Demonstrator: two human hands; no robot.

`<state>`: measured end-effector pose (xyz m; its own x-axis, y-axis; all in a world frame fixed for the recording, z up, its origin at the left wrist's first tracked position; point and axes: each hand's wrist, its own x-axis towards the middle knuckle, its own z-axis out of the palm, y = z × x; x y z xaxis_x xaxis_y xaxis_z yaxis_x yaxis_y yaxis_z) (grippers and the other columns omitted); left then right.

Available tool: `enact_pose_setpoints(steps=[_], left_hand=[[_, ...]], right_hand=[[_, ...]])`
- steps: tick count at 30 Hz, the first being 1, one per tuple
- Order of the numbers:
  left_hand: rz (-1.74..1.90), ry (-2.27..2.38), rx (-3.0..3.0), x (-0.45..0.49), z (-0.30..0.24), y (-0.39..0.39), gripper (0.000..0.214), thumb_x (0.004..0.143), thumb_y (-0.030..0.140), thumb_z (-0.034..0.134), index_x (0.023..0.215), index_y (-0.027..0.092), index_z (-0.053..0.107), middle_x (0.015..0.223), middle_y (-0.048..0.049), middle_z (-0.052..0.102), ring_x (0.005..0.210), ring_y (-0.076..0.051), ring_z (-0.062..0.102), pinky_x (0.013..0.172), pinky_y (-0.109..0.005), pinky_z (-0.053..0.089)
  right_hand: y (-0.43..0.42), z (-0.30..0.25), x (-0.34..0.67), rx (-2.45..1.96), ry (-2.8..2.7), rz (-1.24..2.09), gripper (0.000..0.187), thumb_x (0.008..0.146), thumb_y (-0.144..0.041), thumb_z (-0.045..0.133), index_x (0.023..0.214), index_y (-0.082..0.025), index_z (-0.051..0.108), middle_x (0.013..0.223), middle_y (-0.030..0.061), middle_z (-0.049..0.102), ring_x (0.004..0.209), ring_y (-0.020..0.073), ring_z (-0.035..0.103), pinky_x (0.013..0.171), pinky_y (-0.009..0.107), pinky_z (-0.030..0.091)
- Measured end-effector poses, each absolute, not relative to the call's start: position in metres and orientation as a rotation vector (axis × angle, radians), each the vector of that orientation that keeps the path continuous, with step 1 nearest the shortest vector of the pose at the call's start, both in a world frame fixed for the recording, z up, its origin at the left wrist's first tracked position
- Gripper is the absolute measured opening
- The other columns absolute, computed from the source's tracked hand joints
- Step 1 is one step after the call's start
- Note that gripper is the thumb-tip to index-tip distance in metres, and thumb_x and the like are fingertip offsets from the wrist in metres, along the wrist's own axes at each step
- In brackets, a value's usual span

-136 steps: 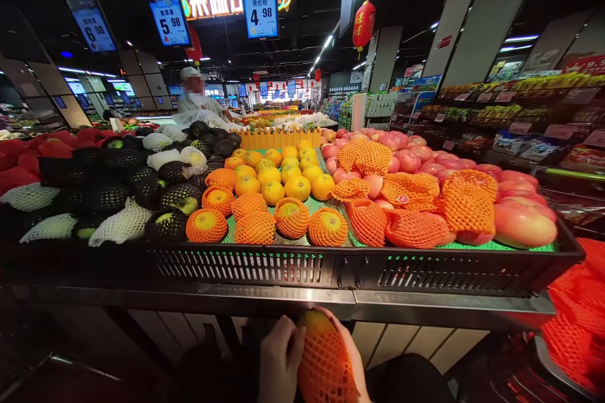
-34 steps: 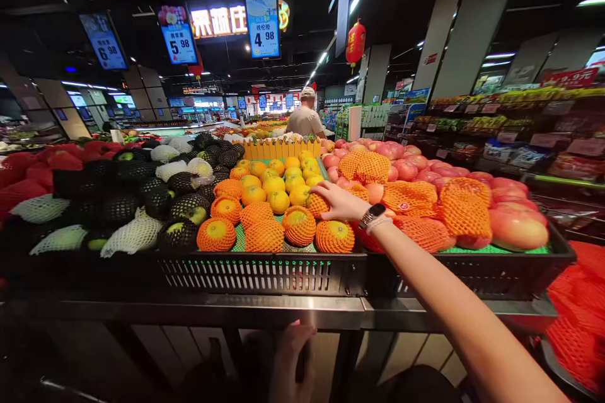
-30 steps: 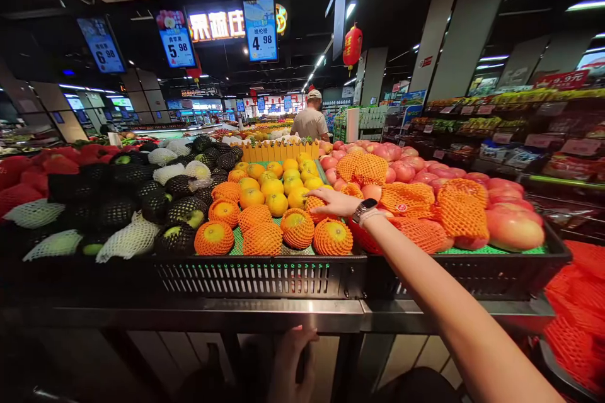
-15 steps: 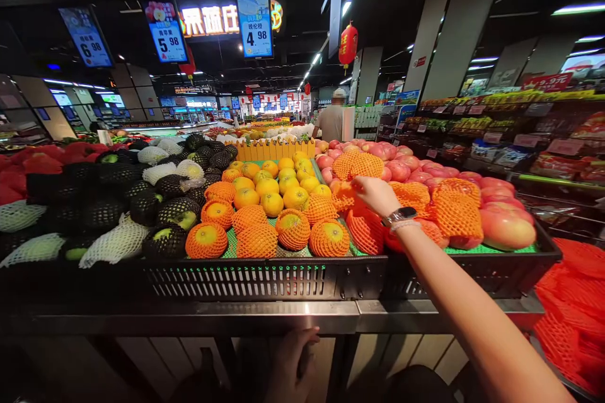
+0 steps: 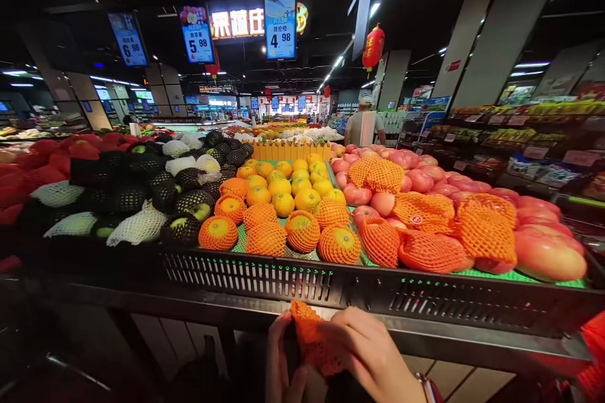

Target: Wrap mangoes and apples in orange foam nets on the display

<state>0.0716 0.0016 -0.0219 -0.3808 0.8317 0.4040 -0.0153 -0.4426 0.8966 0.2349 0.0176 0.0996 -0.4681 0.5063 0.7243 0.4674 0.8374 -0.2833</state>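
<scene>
Both my hands are low in front of the display, below its black front rail (image 5: 302, 277). My left hand (image 5: 282, 365) and my right hand (image 5: 373, 356) are closed together on an empty orange foam net sleeve (image 5: 312, 337). A watch strap shows at my right wrist. Above the rail lie oranges (image 5: 283, 203), several of them wrapped in orange net (image 5: 340, 244), on a green mat. More empty orange net sleeves (image 5: 428, 250) lie on the pink-red apples (image 5: 548, 255) at the right.
Dark fruit in black and white net (image 5: 142, 227) fills the left bin, red-wrapped fruit further left. A yellow fence divider (image 5: 290, 151) stands behind the oranges. A person in a light shirt (image 5: 363, 126) stands at the back. Shelves line the right aisle; price screens (image 5: 280, 26) hang overhead.
My right hand left the fruit bin, carrying an orange net sleeve down to my left hand below the rail. The person at the back walked to the right.
</scene>
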Motion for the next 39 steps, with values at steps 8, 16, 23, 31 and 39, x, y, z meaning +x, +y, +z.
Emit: enact_pose_setpoints(steps=[8, 16, 23, 31, 39], left_hand=[[1.774, 1.233, 1.676, 0.047, -0.004, 0.01, 0.029, 0.084, 0.047, 0.065, 0.098, 0.022, 0.071, 0.1, -0.0076, 0.072, 0.1, -0.023, 0.068, 0.091, -0.035, 0.056], [1.699, 1.408, 1.503, 0.042, 0.002, 0.015, 0.034, 0.088, 0.051, 0.056, 0.087, 0.019, 0.069, 0.067, -0.0023, 0.069, 0.06, -0.016, 0.066, 0.058, -0.024, 0.055], [1.915, 1.599, 1.345, 0.036, -0.002, 0.02, 0.046, 0.088, 0.061, 0.05, 0.079, 0.019, 0.067, 0.079, -0.0058, 0.07, 0.075, -0.019, 0.068, 0.069, -0.028, 0.058], [1.839, 1.421, 1.325, 0.046, -0.013, 0.01, 0.042, 0.089, 0.06, 0.051, 0.091, 0.02, 0.064, 0.086, -0.0057, 0.068, 0.081, -0.02, 0.067, 0.073, -0.03, 0.058], [1.684, 1.26, 1.29, 0.046, -0.023, 0.009, 0.063, 0.091, 0.071, 0.023, 0.091, 0.021, 0.062, 0.083, -0.0057, 0.062, 0.078, -0.021, 0.061, 0.072, -0.033, 0.055]], right_hand=[[0.019, 0.081, 0.226, -0.904, -1.979, 0.732, 0.016, 0.092, -0.03, 0.059, 0.098, -0.023, 0.073, 0.08, 0.0026, 0.069, 0.068, 0.0151, 0.062, 0.061, 0.024, 0.048], [0.037, 0.059, 0.227, -1.05, -1.742, 0.538, 0.021, 0.091, -0.032, 0.059, 0.104, -0.021, 0.072, 0.08, 0.0036, 0.067, 0.069, 0.0164, 0.063, 0.06, 0.024, 0.051], [0.015, 0.035, 0.212, -0.792, -1.708, 0.383, 0.016, 0.092, -0.018, 0.054, 0.09, -0.023, 0.069, 0.078, 0.0018, 0.072, 0.069, 0.0141, 0.069, 0.065, 0.019, 0.055], [0.021, 0.018, 0.194, -0.706, -1.848, 0.3, 0.041, 0.1, -0.036, 0.041, 0.071, -0.023, 0.068, 0.07, 0.0043, 0.067, 0.07, 0.0176, 0.065, 0.064, 0.026, 0.057], [0.027, -0.021, 0.202, -0.706, -1.857, 0.42, 0.023, 0.093, -0.037, 0.054, 0.105, -0.026, 0.071, 0.093, 0.0093, 0.075, 0.084, 0.0247, 0.072, 0.076, 0.036, 0.061]])
